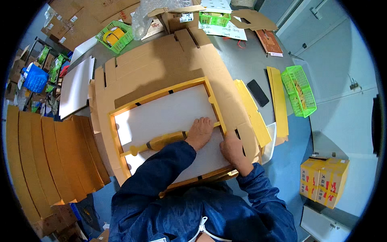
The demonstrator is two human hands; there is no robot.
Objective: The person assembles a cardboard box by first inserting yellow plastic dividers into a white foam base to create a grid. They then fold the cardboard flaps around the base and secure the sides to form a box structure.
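A shallow tray (158,97) with yellow walls and a white bottom lies on flattened brown cardboard in front of me. A yellow crossbar (165,140) spans its middle, with a thicker part at its centre and a round yellow tab near its left end. My left hand (200,132) lies over the right part of the bar, its fingers bent round it. My right hand (234,152) is closed at the tray's right wall, just beyond the bar's end. Its fingertips are mostly hidden, and any small item in them cannot be seen.
The brown cardboard (165,60) covers much of the grey table (238,52). To the right are yellow strips (277,103), a black phone (258,92) and a green basket (298,90). Another green basket (115,37) holds tape rolls. Folded cardboard (52,157) stands left; taped boxes (324,181) stand right.
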